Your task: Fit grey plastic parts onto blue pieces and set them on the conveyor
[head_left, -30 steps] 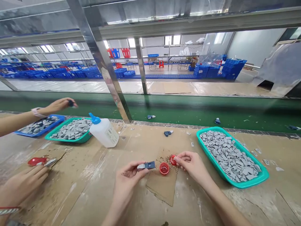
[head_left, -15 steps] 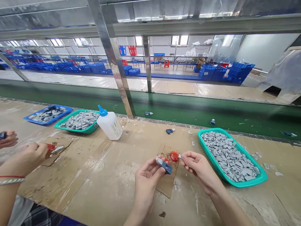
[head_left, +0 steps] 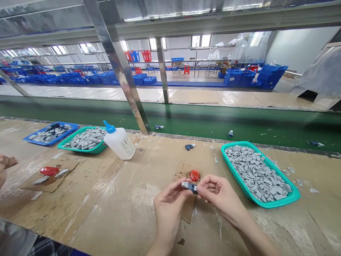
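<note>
My left hand [head_left: 170,201] pinches a dark blue plastic part [head_left: 190,187] with a light grey tip, held just above the cardboard-covered table. At its right end, my right hand [head_left: 217,192] has a small light grey piece [head_left: 195,188] between thumb and forefinger, touching the blue part; the fingertips partly hide it. Right behind my hands sits a small round red dish [head_left: 194,175] on a stained cardboard scrap. To the right stands a green tray [head_left: 266,202] heaped with small grey pieces.
A white squeeze bottle [head_left: 121,144] with a blue nozzle stands left of centre. Beyond it are a green tray [head_left: 102,147] and a blue tray [head_left: 29,139] of parts. A co-worker's hand [head_left: 6,163] shows at far left. A green conveyor belt [head_left: 191,121] carries several blue-and-grey parts.
My right hand has brought the small grey piece from the red dish leftward to the blue part. My left hand has turned the part. The co-worker's hands have drawn back left.
</note>
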The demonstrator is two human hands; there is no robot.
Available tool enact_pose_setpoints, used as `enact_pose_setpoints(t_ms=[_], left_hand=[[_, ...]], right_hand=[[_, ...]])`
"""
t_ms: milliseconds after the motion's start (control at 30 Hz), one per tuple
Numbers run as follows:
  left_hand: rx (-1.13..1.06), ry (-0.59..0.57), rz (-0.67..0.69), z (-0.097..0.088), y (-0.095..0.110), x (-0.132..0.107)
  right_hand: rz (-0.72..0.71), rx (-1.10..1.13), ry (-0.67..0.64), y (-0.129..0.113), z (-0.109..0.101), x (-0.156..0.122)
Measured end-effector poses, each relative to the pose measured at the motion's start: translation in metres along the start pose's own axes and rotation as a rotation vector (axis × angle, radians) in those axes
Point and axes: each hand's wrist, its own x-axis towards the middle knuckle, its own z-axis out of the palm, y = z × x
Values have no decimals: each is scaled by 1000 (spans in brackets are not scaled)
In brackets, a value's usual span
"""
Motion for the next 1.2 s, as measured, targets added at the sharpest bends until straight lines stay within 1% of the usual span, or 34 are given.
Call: enact_pose_setpoints(t_ms=[67, 167, 267, 367, 433, 467, 500, 533, 567, 600, 633, 667, 733, 767, 833, 900, 967, 1033, 1100, 1200], left_hand=[[26, -16, 3, 0, -1, 0], [60, -68, 4, 1, 0, 0], [69, -121, -28, 5, 3, 1], [101, -183, -61, 12, 6, 6], [179, -254, -71, 14, 7, 15], [236, -292, -68, 14, 8, 21], [298, -323, -47, 14, 8, 28], [363, -341, -4, 13, 10, 37], [426, -347, 60, 12, 11, 47], [485, -346, 138, 12, 14, 58], [539, -340, 217, 13, 17, 71], [588, -337, 283, 14, 20, 84], [671, -347, 361, 21, 25, 111], [708, -366, 385, 27, 26, 126], [783, -417, 434, 41, 24, 155], [947, -457, 515, 57, 18, 184], [1151, -489, 575, 74, 9, 213], [1295, -521, 594, 89, -2, 240], [1343, -553, 580, 100, -13, 262], [1411, -577, 561, 114, -28, 283]], right_hand=[[38, -14, -11, 3, -1, 2], [77, 2, -78, 10, -5, 3], [49, 73, -150, 14, -6, 5], [13, 98, -149, 9, -8, 5], [-19, 13, -136, 0, -19, 7], [-53, -82, -95, -5, -29, 7], [-90, -213, -26, -10, -42, 8], [-147, -386, 97, -14, -59, 10], [-186, -592, 279, -18, -77, 12], [-186, -800, 442, -21, -96, 15], [-172, -987, 548, -23, -114, 18], [-159, -1135, 588, -23, -131, 23], [-129, -1287, 528, -21, -155, 36], [-110, -1319, 496, -20, -162, 43], [-73, -1342, 453, -16, -167, 56], [-48, -1351, 446, -13, -165, 65], [-44, -1350, 442, -13, -162, 69], [-58, -1317, 461, -14, -162, 66], [-59, -1219, 509, -16, -162, 57], [-49, -983, 584, -17, -159, 36]])
